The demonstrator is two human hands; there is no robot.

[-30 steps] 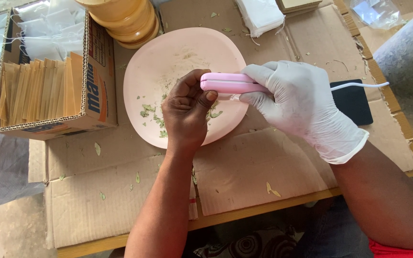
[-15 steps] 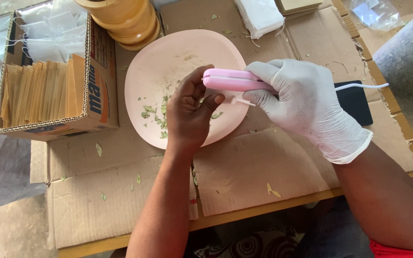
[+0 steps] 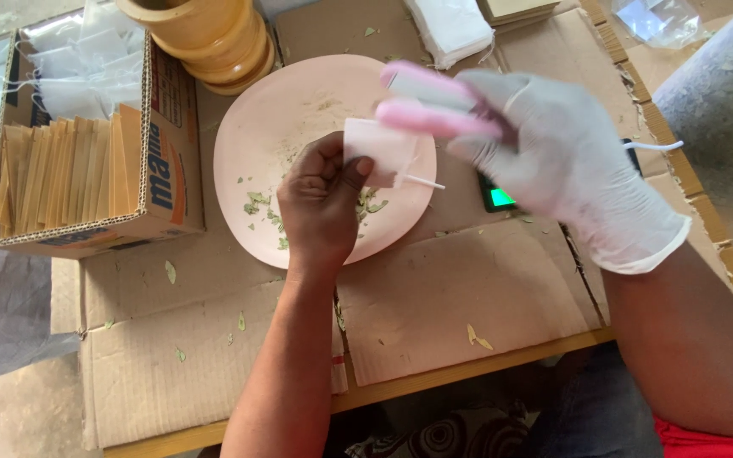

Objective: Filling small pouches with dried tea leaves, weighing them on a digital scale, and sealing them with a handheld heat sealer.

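The gloved right hand (image 3: pixel 566 161), gripping the pink sealer (image 3: pixel 434 102), has lifted off the small white bag (image 3: pixel 379 153) pinched in the left hand (image 3: pixel 324 203) over the pink plate (image 3: pixel 248 144).

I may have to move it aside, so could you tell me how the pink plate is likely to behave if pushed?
The pink plate looks thin, so probably light. It lies flat on cardboard, so likely slides without tipping. Loose leaf bits may scatter.
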